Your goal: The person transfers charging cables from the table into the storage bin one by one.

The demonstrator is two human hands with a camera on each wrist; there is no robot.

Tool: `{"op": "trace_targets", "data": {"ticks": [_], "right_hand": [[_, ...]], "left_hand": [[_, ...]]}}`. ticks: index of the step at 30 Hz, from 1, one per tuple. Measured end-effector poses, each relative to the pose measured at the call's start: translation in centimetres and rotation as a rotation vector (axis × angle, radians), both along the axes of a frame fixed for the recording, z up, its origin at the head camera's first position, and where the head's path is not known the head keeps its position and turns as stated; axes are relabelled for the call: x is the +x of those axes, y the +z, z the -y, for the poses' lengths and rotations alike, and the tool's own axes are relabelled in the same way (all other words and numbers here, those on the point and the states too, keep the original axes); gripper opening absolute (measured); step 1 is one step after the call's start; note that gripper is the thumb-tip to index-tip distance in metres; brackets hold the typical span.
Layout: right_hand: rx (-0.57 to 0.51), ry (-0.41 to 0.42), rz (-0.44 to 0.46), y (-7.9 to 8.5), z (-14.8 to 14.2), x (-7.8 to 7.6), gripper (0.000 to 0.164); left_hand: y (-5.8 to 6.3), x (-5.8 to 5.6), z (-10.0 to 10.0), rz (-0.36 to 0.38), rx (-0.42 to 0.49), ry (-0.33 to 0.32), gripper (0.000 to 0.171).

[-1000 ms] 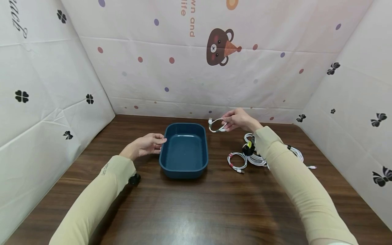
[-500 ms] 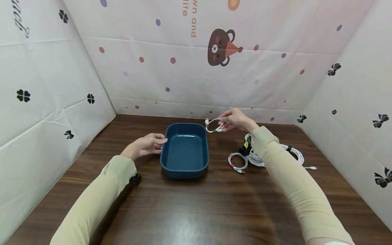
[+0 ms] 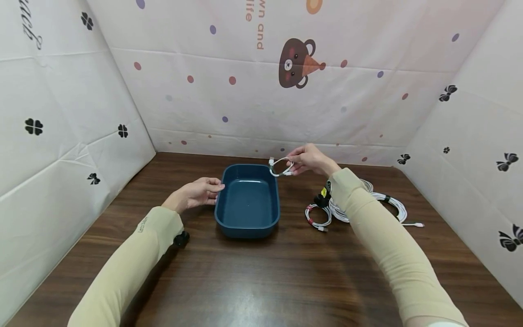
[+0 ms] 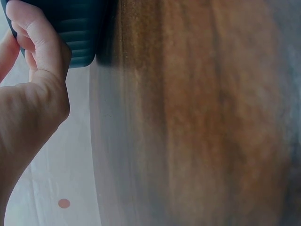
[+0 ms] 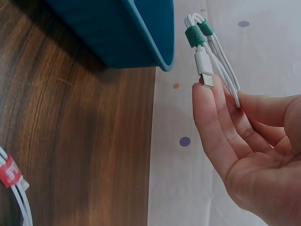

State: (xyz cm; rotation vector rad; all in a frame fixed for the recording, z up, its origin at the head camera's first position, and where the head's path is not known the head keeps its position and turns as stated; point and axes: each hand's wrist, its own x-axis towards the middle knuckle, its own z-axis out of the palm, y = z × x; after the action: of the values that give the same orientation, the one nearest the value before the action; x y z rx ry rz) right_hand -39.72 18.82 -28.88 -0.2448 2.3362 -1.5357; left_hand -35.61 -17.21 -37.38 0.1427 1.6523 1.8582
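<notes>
A dark blue plastic bin [image 3: 247, 232] stands on the wooden table in the head view, with none of its inside floor covered. My left hand [image 3: 195, 194] holds its left rim between thumb and fingers; the left wrist view shows these fingers [image 4: 40, 35] against the ribbed wall. Above the bin's far right corner, my right hand [image 3: 309, 160] pinches a small coiled white USB cable [image 5: 202, 62] between thumb and fingers. Green ties [image 5: 194, 36] bind that coil, and its metal plug points toward the fingertips in the right wrist view.
Right of the bin lies a coiled white cable with red ties [image 5: 10, 173]. Behind it are more white coils [image 3: 339, 213], partly hidden by the right sleeve, one with a black tie [image 3: 387, 198]. Printed cloth walls [image 3: 245, 104] enclose the table's back and sides.
My right hand has moved left with the coiled USB cable, from beside the bin to over its far right corner. The left hand stays on the rim.
</notes>
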Motion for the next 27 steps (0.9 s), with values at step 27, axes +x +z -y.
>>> {"op": "trace_targets", "data": {"ticks": [27], "right_hand": [[-0.004,-0.01,-0.006,-0.7,2.1,-0.4,0.027]], "left_hand": [[-0.8,-0.7,0.0,-0.002,-0.009,0.031,0.007]]}}
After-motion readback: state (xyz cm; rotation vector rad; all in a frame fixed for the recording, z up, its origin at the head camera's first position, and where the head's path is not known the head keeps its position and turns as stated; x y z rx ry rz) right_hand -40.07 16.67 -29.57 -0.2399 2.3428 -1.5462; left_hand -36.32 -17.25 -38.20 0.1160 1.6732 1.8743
